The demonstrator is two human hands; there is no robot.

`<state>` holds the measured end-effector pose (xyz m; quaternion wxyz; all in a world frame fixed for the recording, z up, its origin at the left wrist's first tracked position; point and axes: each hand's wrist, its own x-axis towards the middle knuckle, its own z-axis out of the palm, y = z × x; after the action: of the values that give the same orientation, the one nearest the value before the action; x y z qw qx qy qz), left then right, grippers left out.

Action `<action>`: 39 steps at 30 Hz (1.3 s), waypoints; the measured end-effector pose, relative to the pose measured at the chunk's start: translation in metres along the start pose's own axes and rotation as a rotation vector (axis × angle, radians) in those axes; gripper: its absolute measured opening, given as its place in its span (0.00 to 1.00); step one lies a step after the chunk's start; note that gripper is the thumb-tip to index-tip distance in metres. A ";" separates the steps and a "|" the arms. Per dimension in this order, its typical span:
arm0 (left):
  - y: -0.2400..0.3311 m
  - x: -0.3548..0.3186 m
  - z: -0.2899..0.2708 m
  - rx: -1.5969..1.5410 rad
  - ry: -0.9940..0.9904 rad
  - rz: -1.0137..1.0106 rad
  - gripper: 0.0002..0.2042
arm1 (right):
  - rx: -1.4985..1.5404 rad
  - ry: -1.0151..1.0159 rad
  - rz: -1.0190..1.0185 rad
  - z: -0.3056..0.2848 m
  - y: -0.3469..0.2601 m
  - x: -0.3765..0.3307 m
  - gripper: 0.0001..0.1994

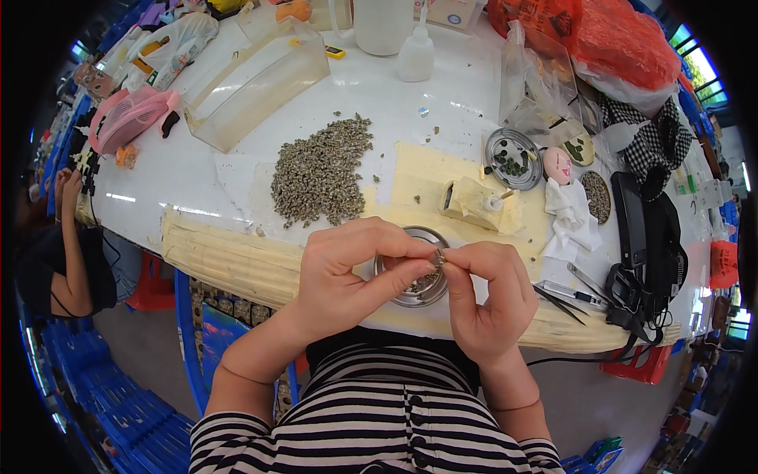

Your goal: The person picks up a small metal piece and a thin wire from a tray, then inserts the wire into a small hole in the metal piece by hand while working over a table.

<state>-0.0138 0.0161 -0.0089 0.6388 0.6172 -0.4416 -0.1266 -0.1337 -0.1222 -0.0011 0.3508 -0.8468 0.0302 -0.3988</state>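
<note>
Two bare hands at work over a white surface [379,91], seen from above. The left hand [339,272] and the right hand [493,296] meet at the fingertips, thumb against forefinger in each. Both grips are narrow, pinching a small metallic piece [440,257] between them; its finer shape is too small to tell. The piece lies above a round metal dish [426,232], partly hidden by the hands, in which similar small pieces are visible.

Beyond the left hand, a broad pile of small metallic pieces [324,170] spreads on the surface, a few lying loose at its edge. Beyond the right hand, a pale yellow block [474,203] with a short white stub rests on yellow paper [418,170]. Farther right are a round tin [491,152] holding dark green bits, a pink round object [557,165] and crumpled white tissue [570,217]. Just beside the right hand lie black tweezers [559,302] and a utility knife [570,293]. At the far side stands a white squeeze bottle [417,57]; to its left, a translucent tray [264,95]. At the left margin, another person's arm [75,268] is visible.
</note>
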 end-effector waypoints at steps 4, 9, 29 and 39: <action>0.004 -0.002 -0.001 -0.104 -0.028 -0.144 0.08 | -0.018 0.016 -0.055 0.005 0.000 -0.002 0.10; 0.001 -0.003 -0.001 -0.064 -0.035 -0.070 0.09 | -0.016 0.014 -0.054 0.005 0.000 -0.001 0.11; 0.003 -0.002 -0.001 0.034 -0.041 0.139 0.11 | 0.854 -0.272 0.681 -0.004 -0.002 -0.007 0.06; 0.001 -0.003 0.002 0.254 0.048 0.270 0.10 | 0.890 -0.250 0.674 -0.006 0.000 -0.010 0.05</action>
<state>-0.0175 0.0166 -0.0092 0.5773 0.6308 -0.5175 0.0317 -0.1445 -0.1218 -0.0048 0.7821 -0.6020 0.0860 -0.1359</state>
